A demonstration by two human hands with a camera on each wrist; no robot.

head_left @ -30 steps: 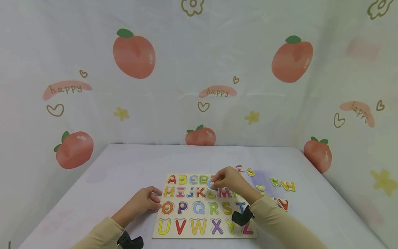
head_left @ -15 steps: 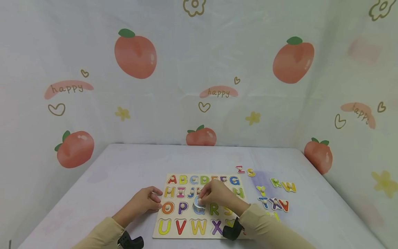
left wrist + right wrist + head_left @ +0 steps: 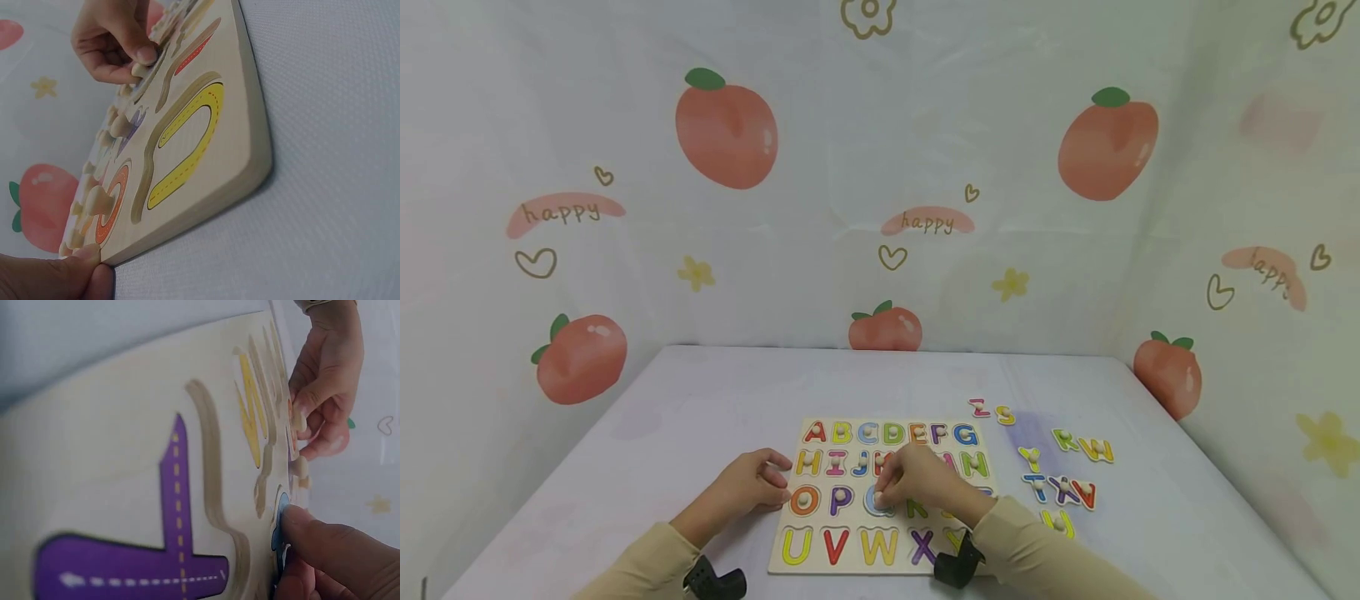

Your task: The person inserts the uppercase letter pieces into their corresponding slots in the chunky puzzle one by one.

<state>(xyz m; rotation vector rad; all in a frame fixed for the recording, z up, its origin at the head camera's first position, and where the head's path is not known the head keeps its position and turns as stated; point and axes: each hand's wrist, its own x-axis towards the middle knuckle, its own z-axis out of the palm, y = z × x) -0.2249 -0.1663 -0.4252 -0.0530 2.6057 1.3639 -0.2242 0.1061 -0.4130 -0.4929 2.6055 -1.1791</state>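
Observation:
The wooden alphabet puzzle board (image 3: 854,550) lies on the table. My right hand (image 3: 925,482) pinches the knob of the blue letter Q piece (image 3: 870,500) over the Q recess in the third row. In the right wrist view the blue piece (image 3: 280,515) lies close against the board; whether it is fully seated I cannot tell. My left hand (image 3: 741,483) holds the board's left edge beside the orange O piece (image 3: 804,501), its thumb on the rim in the left wrist view. Knobbed pieces fill the upper rows that show; the U, V, W and X recesses are bare.
Loose letter pieces lie right of the board: Z (image 3: 978,408) and S (image 3: 1005,415) at the back, R (image 3: 1064,439) and W (image 3: 1096,450) farther right. Y (image 3: 1030,457), T (image 3: 1037,487), X (image 3: 1063,490), V (image 3: 1084,494) and U (image 3: 1058,523) lie nearer.
My right hand has carried the Q piece left and toward me, from over the upper rows down to the Q recess. The left hand stays at the board's edge.

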